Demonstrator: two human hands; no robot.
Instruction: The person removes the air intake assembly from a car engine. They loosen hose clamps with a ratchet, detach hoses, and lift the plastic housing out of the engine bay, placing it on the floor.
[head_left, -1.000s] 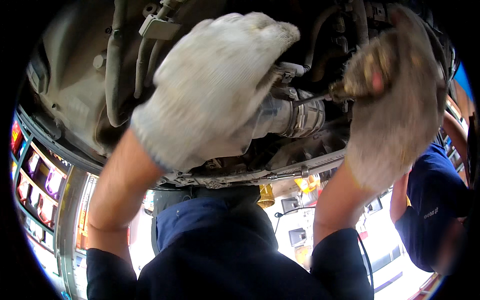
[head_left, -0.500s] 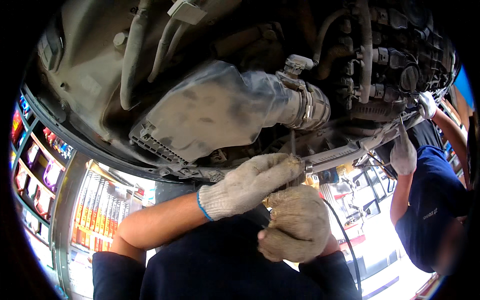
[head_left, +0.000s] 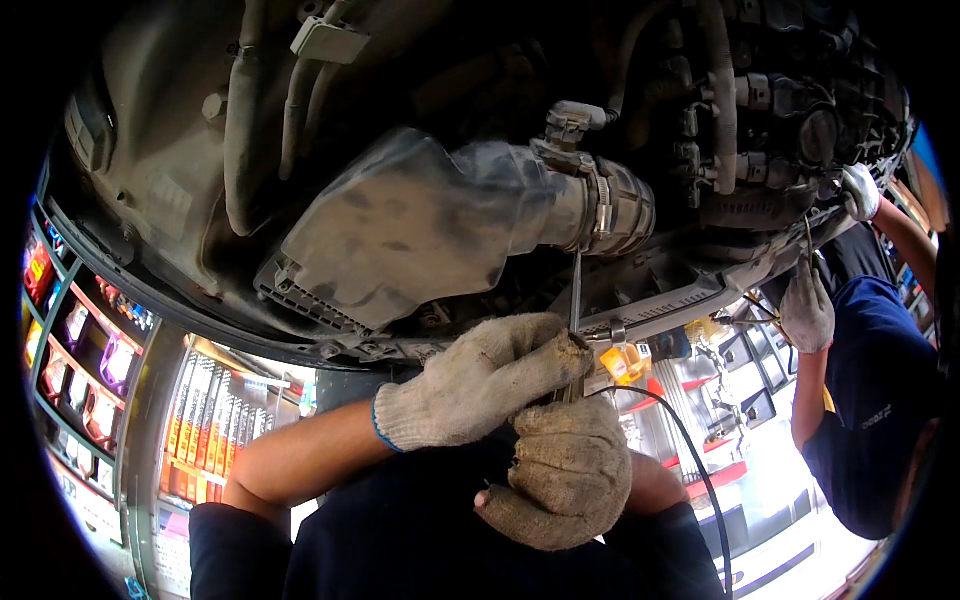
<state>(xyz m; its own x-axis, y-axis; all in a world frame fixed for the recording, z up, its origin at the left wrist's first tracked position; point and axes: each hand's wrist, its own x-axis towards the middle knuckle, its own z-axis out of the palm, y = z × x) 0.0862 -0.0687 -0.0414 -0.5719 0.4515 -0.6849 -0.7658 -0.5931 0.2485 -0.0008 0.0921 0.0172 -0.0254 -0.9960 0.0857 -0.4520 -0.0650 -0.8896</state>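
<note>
White-gloved, my left hand (head_left: 480,385) has its fingers closed around a slim metal shaft, which looks like a screwdriver (head_left: 577,285). Just below, my right hand (head_left: 572,475), in a dirty glove, is curled around the tool's lower end and hides its handle. The shaft points up to the metal hose clamp (head_left: 603,205) on the black rubber intake hose (head_left: 630,208); whether its tip touches the clamp I cannot tell. Left of the clamp, the dusty air filter housing (head_left: 400,230) joins this hose.
Along the car's front edge runs a panel (head_left: 660,302). A black cable (head_left: 685,445) loops down beside my right hand. To the right, a co-worker's gloved hand (head_left: 807,310) holds a thin tool, and another gloved hand (head_left: 860,192) rests at the engine. Shelves (head_left: 85,350) stand left.
The view has shifted slightly. My right hand sits a little lower and further left, with the fingers still curled. More of the shaft shows above my left hand.
</note>
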